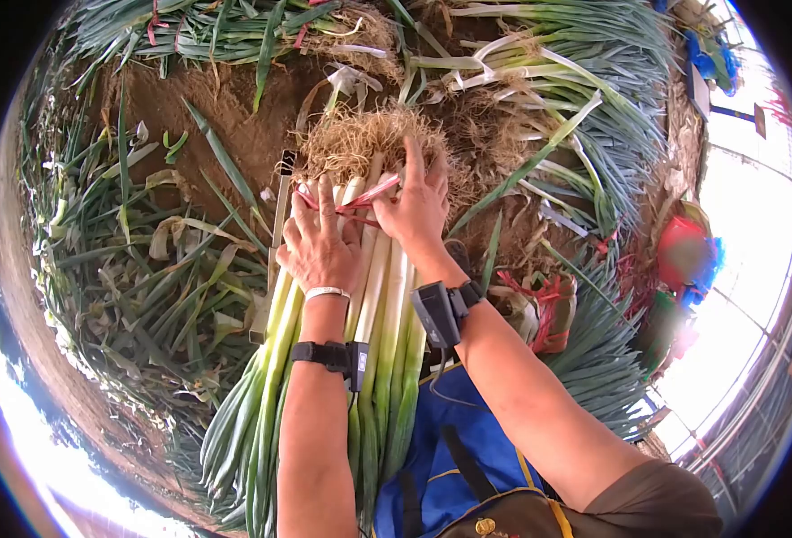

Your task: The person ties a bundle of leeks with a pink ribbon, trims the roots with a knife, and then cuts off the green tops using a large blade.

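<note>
A bundle of long green onions [373, 278] lies in front of me, its roots [351, 139] at the far end and green leaves toward my body. A red tie [360, 208] crosses the white stalks just below the roots. My left hand [321, 242] lies on the left side of the stalks, fingers pointing forward beside the tie. On the right side, my right hand [418, 202] rests by the roots, index finger stretched forward and thumb near the tie. Whether its lower fingers grip the bundle is hidden.
More onions lie at the top left [234, 31] and along the right [593, 54]. Loose leaves [181, 287] cover the ground at left. Red ties [544, 300] lie right of my forearm. A person in red and blue [683, 255] is at the far right.
</note>
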The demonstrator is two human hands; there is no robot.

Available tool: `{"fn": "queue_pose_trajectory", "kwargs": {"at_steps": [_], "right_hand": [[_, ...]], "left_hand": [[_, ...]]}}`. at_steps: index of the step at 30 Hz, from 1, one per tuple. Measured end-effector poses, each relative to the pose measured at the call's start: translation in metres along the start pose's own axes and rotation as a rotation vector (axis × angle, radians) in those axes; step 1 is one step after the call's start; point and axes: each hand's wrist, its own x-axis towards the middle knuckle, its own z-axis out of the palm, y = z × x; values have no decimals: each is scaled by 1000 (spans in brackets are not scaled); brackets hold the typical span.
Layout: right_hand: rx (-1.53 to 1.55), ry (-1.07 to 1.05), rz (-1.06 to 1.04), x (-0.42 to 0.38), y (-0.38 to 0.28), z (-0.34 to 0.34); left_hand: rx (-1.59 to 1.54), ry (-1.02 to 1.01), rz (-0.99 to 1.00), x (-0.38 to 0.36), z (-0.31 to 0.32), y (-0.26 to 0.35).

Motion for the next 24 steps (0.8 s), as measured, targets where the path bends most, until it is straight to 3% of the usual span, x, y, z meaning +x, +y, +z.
{"fn": "queue_pose_trajectory", "kwargs": {"at_steps": [3, 7, 11, 13, 18, 22, 24], "right_hand": [[-82, -100, 107, 6, -5, 4], [-115, -148, 98, 7, -9, -2], [-212, 34, -90, 13, -7, -5], [-185, -15, -78, 14, -4, -10], [-124, -112, -94, 25, -3, -4], [-115, -192, -65, 29, -5, -9], [-98, -221, -16, 30, -6, -8]], "left_hand": [[5, -19, 5, 1, 0, 2], [-14, 3, 14, 2, 1, -3], [-70, 30, 35, -2, 6, -7], [-116, 171, 53, -5, 9, -6], [-125, 226, -119, -14, 5, 3], [-165, 338, -25, -45, -8, 13], [-177, 221, -5, -76, 0, 17]]}}
